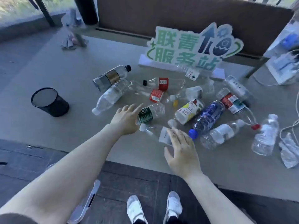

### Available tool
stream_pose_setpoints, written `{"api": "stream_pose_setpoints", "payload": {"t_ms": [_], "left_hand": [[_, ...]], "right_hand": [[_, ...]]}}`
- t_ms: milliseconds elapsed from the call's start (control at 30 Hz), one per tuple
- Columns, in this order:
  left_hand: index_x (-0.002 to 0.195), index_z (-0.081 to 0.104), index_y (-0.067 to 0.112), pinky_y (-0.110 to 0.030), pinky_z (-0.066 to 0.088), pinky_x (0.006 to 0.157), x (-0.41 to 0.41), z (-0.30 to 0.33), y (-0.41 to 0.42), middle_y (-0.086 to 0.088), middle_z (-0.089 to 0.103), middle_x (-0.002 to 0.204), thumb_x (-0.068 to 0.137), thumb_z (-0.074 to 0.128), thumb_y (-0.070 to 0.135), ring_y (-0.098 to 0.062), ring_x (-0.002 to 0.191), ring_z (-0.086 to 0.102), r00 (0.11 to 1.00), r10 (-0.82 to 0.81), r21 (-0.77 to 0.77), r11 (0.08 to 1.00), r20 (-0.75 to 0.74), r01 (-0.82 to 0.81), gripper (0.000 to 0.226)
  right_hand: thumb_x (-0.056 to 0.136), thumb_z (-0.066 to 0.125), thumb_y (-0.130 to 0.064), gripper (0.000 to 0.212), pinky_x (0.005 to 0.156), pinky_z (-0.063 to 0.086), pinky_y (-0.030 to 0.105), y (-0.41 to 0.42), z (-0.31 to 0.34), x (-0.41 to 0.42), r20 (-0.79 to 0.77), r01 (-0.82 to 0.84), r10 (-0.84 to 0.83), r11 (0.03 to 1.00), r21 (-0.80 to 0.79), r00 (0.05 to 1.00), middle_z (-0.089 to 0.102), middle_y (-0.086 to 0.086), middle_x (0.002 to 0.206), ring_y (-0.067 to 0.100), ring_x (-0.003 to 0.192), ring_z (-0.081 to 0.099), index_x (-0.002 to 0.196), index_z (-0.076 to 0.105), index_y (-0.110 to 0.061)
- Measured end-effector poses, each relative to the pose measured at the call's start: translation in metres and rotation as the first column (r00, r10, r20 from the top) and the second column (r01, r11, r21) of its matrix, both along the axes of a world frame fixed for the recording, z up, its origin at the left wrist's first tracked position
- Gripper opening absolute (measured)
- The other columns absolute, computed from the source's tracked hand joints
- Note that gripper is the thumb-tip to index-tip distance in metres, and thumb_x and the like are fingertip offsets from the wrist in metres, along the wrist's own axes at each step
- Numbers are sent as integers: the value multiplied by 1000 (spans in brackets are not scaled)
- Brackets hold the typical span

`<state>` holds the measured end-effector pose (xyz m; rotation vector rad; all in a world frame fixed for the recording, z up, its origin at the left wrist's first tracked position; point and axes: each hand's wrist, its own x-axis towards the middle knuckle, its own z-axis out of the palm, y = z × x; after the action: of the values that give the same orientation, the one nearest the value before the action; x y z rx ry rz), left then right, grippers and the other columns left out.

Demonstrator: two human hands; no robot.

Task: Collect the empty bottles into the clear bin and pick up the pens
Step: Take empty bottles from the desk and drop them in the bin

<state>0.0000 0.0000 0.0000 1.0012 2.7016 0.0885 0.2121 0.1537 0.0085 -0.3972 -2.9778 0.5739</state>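
Observation:
Several empty plastic bottles lie scattered on the grey table (64, 75). My left hand (125, 119) is open, fingers spread, just left of a green-labelled bottle (149, 113) and touching it or nearly so. My right hand (181, 151) is open above a flattened clear bottle (155, 131) with a white cap. To its right lie a blue bottle (207, 118), a yellow-and-white-labelled bottle (189, 111) and a clear bottle (221, 133). Part of a clear bin (88, 199) shows on the floor by my left arm. I see no pens.
A black mesh cup (49, 101) stands on the table at left. A green-lettered sign (191, 49) stands behind the bottles. White devices with cables (286, 62) sit at far right. Crumpled plastic (289, 151) lies at the right edge. My white shoes (153, 207) are below.

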Motion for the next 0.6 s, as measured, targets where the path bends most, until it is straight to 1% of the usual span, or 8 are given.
{"api": "stream_pose_setpoints", "payload": {"t_ms": [67, 133, 233, 300, 367, 433, 500, 600], "left_hand": [[152, 3, 34, -43, 38, 103, -4, -4, -4, -7, 38, 148, 85, 58, 41, -32, 132, 39, 999, 3, -49, 999, 34, -2, 87], [152, 2, 34, -44, 47, 93, 0, -9, -13, -10, 44, 137, 83, 63, 42, -34, 124, 45, 992, 66, -32, 998, 104, -63, 92], [152, 3, 31, -46, 49, 90, 21, -2, -30, -12, 44, 131, 76, 69, 40, -35, 121, 45, 957, 215, 49, 972, 194, -228, 101], [152, 6, 30, -44, 49, 86, 36, 10, -45, -12, 45, 128, 75, 68, 40, -34, 118, 47, 919, 339, 160, 914, 202, -373, 99], [151, 9, 29, -42, 47, 81, 52, 25, -59, -10, 46, 125, 75, 66, 38, -33, 113, 49, 874, 433, 250, 841, 219, -479, 96], [151, 9, 30, -40, 47, 78, 67, 36, -74, -8, 47, 124, 76, 63, 36, -31, 108, 50, 834, 496, 297, 780, 242, -550, 92], [150, 9, 32, -40, 48, 80, 79, 42, -88, -7, 47, 122, 75, 61, 34, -29, 106, 51, 786, 556, 313, 721, 270, -618, 91], [150, 8, 34, -41, 48, 84, 99, 42, -110, -6, 46, 121, 76, 61, 34, -27, 107, 51, 701, 637, 313, 628, 321, -713, 91]], "right_hand": [[85, 50, -34, 64, 109, 35, 52, 1, -3, -2, 7, 1, -1, 1000, 4, 1000, 48, 6, 146, 30, 133, 43, 146, 43, -18], [85, 51, -33, 65, 110, 34, 51, 6, -4, -2, 6, 5, -5, 1000, 5, 1000, 45, 5, 149, 29, 135, 42, 147, 41, -19], [83, 54, -31, 67, 109, 37, 49, 10, 3, -10, -11, -24, 25, 999, 26, 1000, 47, 7, 147, 30, 135, 43, 147, 42, -15], [83, 57, -30, 69, 110, 37, 49, 13, 5, -21, 17, -59, 58, 997, 49, 998, 47, 9, 147, 30, 136, 42, 147, 40, -15], [84, 53, -37, 73, 110, 36, 50, 13, 8, -35, 117, -111, 102, 991, 75, 988, 39, 6, 152, 29, 140, 35, 152, 29, -20], [88, 49, -42, 77, 116, 27, 47, 12, 7, -49, 259, -192, 159, 976, 105, 953, 29, 4, 156, 28, 142, 27, 155, 18, -21], [91, 50, -44, 78, 117, 22, 41, 8, 3, -60, 362, -274, 200, 947, 167, 910, 28, 5, 155, 28, 141, 27, 156, 14, -17], [90, 52, -39, 76, 105, 34, 39, -2, -5, -62, 427, -319, 201, 921, 224, 882, 40, 7, 146, 29, 130, 39, 154, 18, -17]]}}
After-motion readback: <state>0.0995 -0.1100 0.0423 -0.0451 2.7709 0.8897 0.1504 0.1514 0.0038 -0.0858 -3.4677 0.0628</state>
